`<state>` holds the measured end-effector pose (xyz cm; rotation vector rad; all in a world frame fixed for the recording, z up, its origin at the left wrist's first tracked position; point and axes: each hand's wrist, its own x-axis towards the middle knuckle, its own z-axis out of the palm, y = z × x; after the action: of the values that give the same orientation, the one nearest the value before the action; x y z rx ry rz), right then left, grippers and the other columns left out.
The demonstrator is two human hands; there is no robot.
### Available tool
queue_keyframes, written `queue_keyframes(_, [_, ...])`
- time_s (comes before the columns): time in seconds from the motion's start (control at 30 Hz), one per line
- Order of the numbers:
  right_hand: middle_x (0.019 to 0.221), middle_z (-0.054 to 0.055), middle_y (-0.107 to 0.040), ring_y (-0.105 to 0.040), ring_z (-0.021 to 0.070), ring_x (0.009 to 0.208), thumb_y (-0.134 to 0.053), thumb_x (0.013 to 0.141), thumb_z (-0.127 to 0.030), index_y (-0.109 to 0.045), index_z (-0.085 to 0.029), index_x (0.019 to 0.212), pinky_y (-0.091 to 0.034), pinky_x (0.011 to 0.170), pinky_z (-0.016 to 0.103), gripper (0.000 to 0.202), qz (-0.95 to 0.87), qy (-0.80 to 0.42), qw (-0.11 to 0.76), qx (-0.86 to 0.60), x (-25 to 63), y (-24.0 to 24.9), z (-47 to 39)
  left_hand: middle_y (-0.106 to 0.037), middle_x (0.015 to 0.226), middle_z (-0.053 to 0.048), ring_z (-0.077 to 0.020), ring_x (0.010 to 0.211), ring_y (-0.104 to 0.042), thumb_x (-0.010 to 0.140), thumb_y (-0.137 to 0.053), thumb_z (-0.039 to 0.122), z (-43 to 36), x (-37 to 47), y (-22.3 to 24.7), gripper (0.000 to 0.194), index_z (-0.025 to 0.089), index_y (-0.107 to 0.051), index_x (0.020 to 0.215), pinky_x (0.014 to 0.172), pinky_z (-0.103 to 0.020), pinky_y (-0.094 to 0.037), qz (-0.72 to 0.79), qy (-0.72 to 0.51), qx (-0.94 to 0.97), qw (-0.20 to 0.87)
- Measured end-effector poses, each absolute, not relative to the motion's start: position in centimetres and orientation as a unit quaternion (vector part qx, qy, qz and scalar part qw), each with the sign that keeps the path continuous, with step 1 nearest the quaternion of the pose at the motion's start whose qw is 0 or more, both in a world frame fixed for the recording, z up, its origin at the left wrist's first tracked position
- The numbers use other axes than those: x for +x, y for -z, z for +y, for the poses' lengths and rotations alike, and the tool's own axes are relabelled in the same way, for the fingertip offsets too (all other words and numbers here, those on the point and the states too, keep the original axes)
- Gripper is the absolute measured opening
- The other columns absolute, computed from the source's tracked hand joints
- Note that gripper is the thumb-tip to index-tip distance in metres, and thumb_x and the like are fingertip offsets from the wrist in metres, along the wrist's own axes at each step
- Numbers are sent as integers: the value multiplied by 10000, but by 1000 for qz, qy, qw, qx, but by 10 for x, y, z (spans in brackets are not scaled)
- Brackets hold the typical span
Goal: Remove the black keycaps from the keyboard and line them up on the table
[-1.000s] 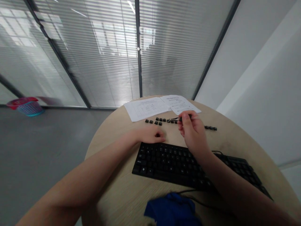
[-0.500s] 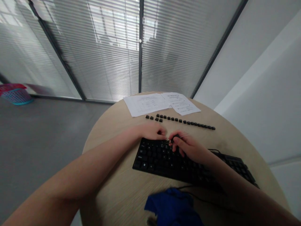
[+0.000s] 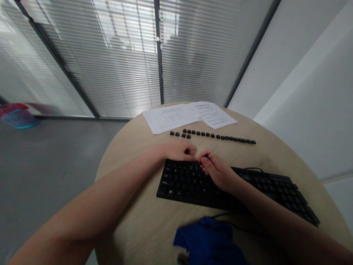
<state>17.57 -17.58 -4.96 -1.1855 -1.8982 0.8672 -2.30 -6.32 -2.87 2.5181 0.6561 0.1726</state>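
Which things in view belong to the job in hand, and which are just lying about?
Likely part of the job:
black keyboard
loose black keycaps, set out beyond it
thin wire tool, in the right hand

Seemingly just lying about:
blue cloth
printed papers, perhaps for reference
basket on the floor

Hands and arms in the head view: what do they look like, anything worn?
Bare left hand and bare right hand, both ungloved. Forearms are uncovered: no sleeves, watch, bracelet or markings visible. Fingers are partly hidden and slightly blurred, so I can't rule out rings.
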Motion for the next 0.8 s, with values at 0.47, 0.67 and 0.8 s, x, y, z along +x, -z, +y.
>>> queue_keyframes(0.47, [889, 68, -694, -660, 245, 806, -505, 1002, -295, -607, -213, 964, -447, 759, 368, 136, -822, -223, 276, -446, 169, 38, -181, -670, 689, 2, -136, 610, -522, 872, -601, 382, -62, -23, 33, 239, 200, -696, 750, 578, -292, -321, 261, -54, 932, 245])
queue_keyframes(0.67, [848, 45, -683, -650, 214, 787, -514, 1005, -307, -602, -225, 957, -469, 746, 349, 129, -785, -258, 367, -428, 173, 49, -181, -657, 681, 3, -136, 620, -521, 886, -612, 440, -62, -24, 32, 292, 198, -671, 734, 578, -286, -317, 252, -63, 933, 249])
queue_keyframes(0.8, [637, -37, -540, -526, 156, 552, -434, 1064, -414, -546, -240, 964, -402, 552, 283, 230, -685, -330, 467, -451, 178, 60, -178, -646, 686, 12, -132, 621, -522, 868, -623, 376, -62, -24, 33, 222, 197, -692, 757, 579, -281, -325, 260, -62, 925, 270])
